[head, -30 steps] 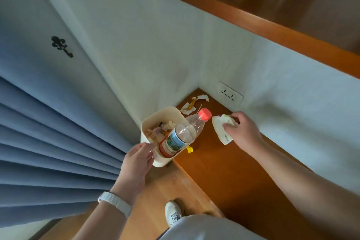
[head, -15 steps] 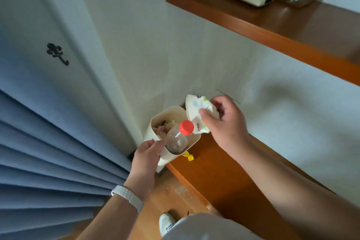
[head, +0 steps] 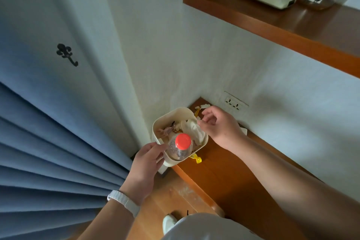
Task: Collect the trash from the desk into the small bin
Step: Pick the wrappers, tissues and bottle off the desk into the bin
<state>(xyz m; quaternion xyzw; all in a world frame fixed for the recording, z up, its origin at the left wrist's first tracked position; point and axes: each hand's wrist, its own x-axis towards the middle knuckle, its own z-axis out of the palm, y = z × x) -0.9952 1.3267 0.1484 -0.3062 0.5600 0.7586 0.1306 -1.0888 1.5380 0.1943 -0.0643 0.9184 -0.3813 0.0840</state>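
while the left hand (head: 145, 163) steadies the small bin (head: 161, 122) at the near-left edge of the wooden surface (head: 229, 179), its grip closed on the bin's near wall with the thumb over the rim, the right hand (head: 218, 125) hangs just over the bin's far-right rim, its grip loosely open, fingers curled and holding nothing i can see

the bin already looks well loaded: a clear plastic bottle (head: 180, 147) with a red cap stands upright in its near corner, a crumpled white paper (head: 191, 129) lies inside against the right wall just below the right hand, and a tangle of smaller wrappers fills the far-left part

as for what is left, a yellow candy wrapper (head: 195, 157) lies on the surface touching or just beside the bin's near-right wall, and some small scraps (head: 202, 107), white paper and a yellowish stick-like bit, sit in the far corner of the surface near the wall socket (head: 233, 103). a pale flat edge shows behind the right wrist; whether that is more trash i cannot tell

my judgement is that the task is past halfway, with the bulky items in and only light scraps to fetch. the far-corner scraps are closest to the free hand, so they seem the likely next pick, then the yellow wrapper; the bin has little room, so the small pieces may need pressing down
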